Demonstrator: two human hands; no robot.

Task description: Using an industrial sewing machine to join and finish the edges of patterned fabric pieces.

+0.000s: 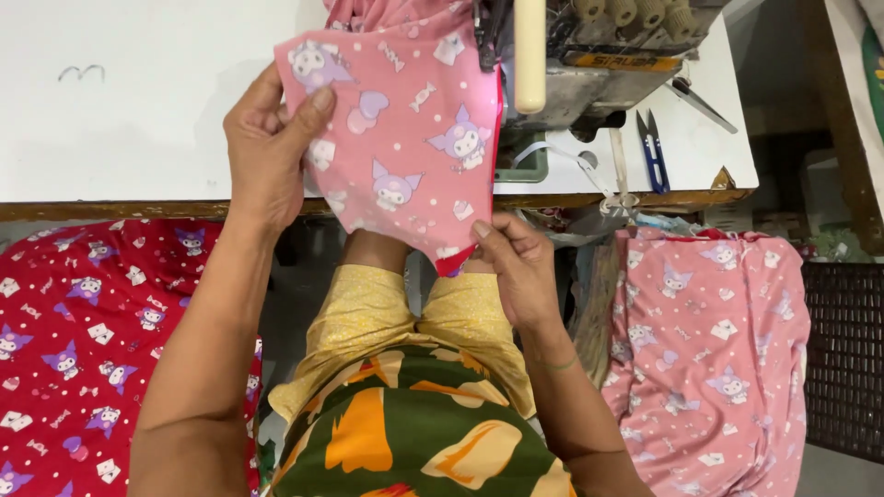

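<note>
I hold a pink cloth piece with little purple cartoon animals (405, 147) in the top middle of the frame, over the white table (138, 110). My left hand (267, 152) pinches its upper left edge. My right hand (520, 267) pinches its bottom tip. A grey sewing machine (599, 74) sits just right of it.

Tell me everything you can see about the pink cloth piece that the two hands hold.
The pink cloth piece looks like thin, soft fabric, printed with purple-eared cartoon figures, hearts, candies and white dots. It is held spread over the white table's front edge, its top reaching the sewing machine. The left hand pinches its left edge; the right hand grips its lower corner, where a red underside shows.
</note>
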